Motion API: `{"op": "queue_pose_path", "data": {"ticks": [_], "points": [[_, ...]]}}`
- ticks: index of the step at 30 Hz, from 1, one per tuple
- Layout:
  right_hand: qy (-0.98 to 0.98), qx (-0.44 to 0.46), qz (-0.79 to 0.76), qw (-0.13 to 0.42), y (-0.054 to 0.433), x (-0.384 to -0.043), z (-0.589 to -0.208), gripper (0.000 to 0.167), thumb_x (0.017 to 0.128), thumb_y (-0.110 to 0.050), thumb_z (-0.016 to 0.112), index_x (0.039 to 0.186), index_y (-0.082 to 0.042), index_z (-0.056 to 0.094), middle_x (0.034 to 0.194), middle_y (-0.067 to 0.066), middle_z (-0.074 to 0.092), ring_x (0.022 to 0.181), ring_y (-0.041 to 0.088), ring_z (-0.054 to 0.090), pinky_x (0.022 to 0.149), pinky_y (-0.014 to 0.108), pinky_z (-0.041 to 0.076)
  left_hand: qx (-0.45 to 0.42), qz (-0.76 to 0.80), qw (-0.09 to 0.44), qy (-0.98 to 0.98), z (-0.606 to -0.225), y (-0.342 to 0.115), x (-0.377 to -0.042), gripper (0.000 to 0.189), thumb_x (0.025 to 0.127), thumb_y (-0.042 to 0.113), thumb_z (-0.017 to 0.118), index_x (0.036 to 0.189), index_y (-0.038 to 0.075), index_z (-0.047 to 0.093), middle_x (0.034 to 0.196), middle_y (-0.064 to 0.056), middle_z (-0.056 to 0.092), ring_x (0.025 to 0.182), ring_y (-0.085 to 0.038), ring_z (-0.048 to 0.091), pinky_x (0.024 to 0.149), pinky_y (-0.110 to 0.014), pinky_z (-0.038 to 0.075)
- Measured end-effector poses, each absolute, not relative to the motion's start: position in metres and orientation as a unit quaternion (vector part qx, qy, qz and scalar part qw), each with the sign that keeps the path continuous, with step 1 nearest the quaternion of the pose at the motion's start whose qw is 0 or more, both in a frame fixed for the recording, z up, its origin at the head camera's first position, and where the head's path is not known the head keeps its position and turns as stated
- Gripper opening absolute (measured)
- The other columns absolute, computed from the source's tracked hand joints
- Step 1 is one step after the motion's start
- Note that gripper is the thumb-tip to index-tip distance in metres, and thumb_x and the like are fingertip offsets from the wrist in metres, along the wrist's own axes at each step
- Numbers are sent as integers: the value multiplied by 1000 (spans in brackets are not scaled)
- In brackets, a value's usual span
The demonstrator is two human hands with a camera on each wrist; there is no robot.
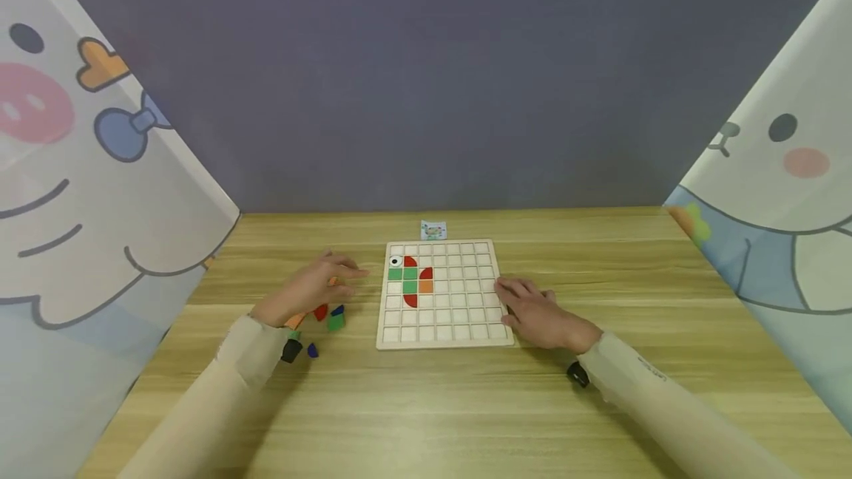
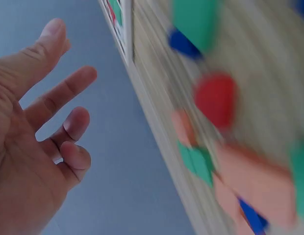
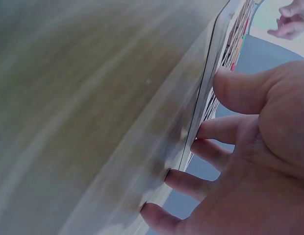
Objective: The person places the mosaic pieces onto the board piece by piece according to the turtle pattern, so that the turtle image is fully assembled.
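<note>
A pale square grid board (image 1: 459,309) lies on the table. Red, green and orange tiles fill some cells at its left side, with a round eye tile (image 1: 396,261) near the top left corner. My left hand (image 1: 309,288) hovers over loose pieces left of the board. In the left wrist view its fingers are spread and bent a little, with nothing between them. My right hand (image 1: 538,314) rests at the board's right edge, its thumb and fingertips touching the rim and the tabletop.
Loose pieces lie around the left hand: a green block (image 1: 336,322), a red piece (image 1: 321,312), a dark blue piece (image 1: 313,350) and orange ones. A small picture card (image 1: 433,230) lies behind the board. A dark wall (image 1: 452,80) stands at the table's back.
</note>
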State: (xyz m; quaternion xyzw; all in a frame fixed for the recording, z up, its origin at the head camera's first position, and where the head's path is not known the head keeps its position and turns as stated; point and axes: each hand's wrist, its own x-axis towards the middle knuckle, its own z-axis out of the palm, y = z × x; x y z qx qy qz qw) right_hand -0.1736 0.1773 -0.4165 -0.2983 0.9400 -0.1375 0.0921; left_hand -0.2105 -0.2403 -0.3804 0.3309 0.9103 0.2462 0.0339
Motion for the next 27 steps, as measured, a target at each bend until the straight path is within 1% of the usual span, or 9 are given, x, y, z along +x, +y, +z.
{"op": "queue_pose_path", "data": {"ticks": [3, 5, 8, 11, 12, 15, 19, 22, 27], "points": [[941, -298, -137, 90, 179, -174, -417, 58, 100, -22, 49, 147, 3, 26, 151, 18, 23, 134, 39, 21, 87, 64, 30, 317, 249, 37, 914, -381, -258, -208, 42, 83, 6, 72, 123, 2, 63, 120, -13, 55, 108, -33, 46, 95, -53, 37], [941, -296, -139, 90, 180, -174, -416, 59, 100, -22, 49, 147, 3, 25, 151, 18, 22, 134, 39, 21, 87, 64, 29, 309, 246, 36, 918, -382, -269, -208, 40, 82, 5, 72, 122, 1, 64, 121, -16, 55, 109, -35, 42, 89, -53, 40], [942, -293, -140, 89, 181, -174, -417, 59, 100, -22, 49, 147, 3, 25, 151, 18, 22, 134, 40, 21, 86, 64, 29, 295, 229, 31, 927, -384, -283, -208, 38, 81, 5, 72, 118, 0, 66, 120, -18, 55, 110, -38, 42, 91, -55, 37], [941, -294, -142, 89, 181, -174, -417, 59, 99, -22, 49, 147, 3, 25, 151, 18, 22, 134, 40, 21, 86, 64, 30, 290, 204, 40, 934, -387, -296, -205, 35, 80, 9, 74, 113, 1, 69, 120, -20, 55, 105, -40, 44, 87, -50, 42], [941, -294, -143, 89, 181, -174, -417, 59, 100, -22, 49, 147, 2, 25, 151, 17, 22, 134, 39, 21, 86, 64, 29, 287, 197, 43, 936, -388, -299, -204, 33, 80, 10, 74, 112, 2, 70, 120, -20, 55, 102, -38, 44, 81, -45, 45], [940, -295, -144, 91, 180, -174, -418, 59, 100, -23, 49, 148, 1, 25, 151, 16, 22, 135, 38, 20, 87, 63, 29, 293, 184, 49, 937, -392, -310, -197, 27, 78, 14, 76, 104, 5, 74, 116, -18, 57, 92, -31, 43, 70, -35, 43], [939, -299, -142, 91, 179, -174, -419, 59, 100, -23, 49, 148, 1, 25, 151, 16, 22, 135, 38, 20, 86, 62, 30, 312, 156, 29, 937, -397, -322, -186, 26, 74, 15, 79, 99, 8, 76, 103, -7, 59, 86, -22, 43, 71, -36, 40], [939, -302, -142, 89, 179, -174, -419, 59, 100, -22, 49, 147, 2, 25, 151, 18, 22, 134, 39, 21, 85, 62, 30, 328, 142, 1, 934, -401, -326, -181, 26, 71, 16, 81, 95, 8, 77, 96, -2, 59, 82, -20, 45, 71, -36, 40], [938, -303, -139, 88, 178, -174, -417, 59, 99, -22, 50, 147, 3, 25, 151, 18, 22, 134, 39, 21, 86, 62, 30, 357, 141, -47, 922, -409, -330, -178, 21, 69, 17, 82, 86, 6, 78, 88, -1, 58, 77, -18, 48, 67, -32, 36]]}}
